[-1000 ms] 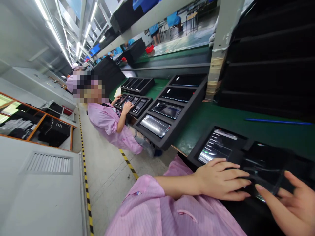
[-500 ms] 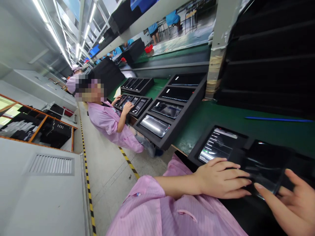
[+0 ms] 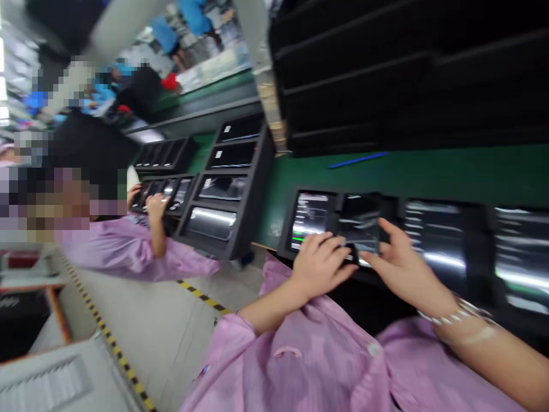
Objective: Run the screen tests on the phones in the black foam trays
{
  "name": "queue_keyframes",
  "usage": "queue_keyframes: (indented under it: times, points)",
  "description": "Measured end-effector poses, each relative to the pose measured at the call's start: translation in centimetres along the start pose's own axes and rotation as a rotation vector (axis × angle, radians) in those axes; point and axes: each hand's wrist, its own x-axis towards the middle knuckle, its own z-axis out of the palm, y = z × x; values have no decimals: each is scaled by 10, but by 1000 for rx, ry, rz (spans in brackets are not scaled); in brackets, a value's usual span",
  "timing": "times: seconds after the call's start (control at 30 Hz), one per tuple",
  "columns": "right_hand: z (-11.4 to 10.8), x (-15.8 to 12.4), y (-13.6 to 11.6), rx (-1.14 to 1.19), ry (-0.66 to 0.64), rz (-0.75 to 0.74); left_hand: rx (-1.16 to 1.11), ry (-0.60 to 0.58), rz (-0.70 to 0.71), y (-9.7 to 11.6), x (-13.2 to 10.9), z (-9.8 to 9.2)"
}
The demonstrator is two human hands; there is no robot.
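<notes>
A dark tray (image 3: 283, 247) with a row of smartphones lies in front of me. Its leftmost smartphone (image 3: 311, 214) has a lit list on its screen. My right hand (image 3: 401, 257) grips the second smartphone (image 3: 360, 220) between thumb and fingers at its lower right; its screen is dark and glossy. My left hand (image 3: 319, 266) lies across the tray's front edge with fingers stretched towards that phone's lower end. A small black piece shows by the left fingertips, its kind unclear. Farther right are a third smartphone (image 3: 437, 246) and a fourth smartphone (image 3: 523, 257), both reflecting light.
A blue pen-like stick (image 3: 358, 160) lies on the green bench (image 3: 295, 171). Another phone tray (image 3: 253, 194) stands to the left, beside a co-worker's pink sleeve (image 3: 132, 246) and hand (image 3: 156, 206). Stacked black trays (image 3: 386, 86) rise behind, next to a taped post (image 3: 272, 109).
The view has swung right and tilted, bringing more of my tray into sight. Both hands stay around the second smartphone.
</notes>
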Motion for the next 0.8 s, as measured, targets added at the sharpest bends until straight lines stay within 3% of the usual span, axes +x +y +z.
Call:
queue_keyframes:
  times: [0.17, 0.4, 0.63, 0.8]
  points:
    - [1, 15, -8, -12, 23, 77, -59, 66, -23, -6, 11, 5]
    - [-1, 14, -15, 49, 17, 104, -80, 74, -29, -6, 10, 6]
    - [-5, 15, -15, 79, 109, 140, -107, 129, -102, -10, 9, 11]
    - [-3, 2, -22, 157, 144, 66, -140, 88, -150, -11, 13, 9]
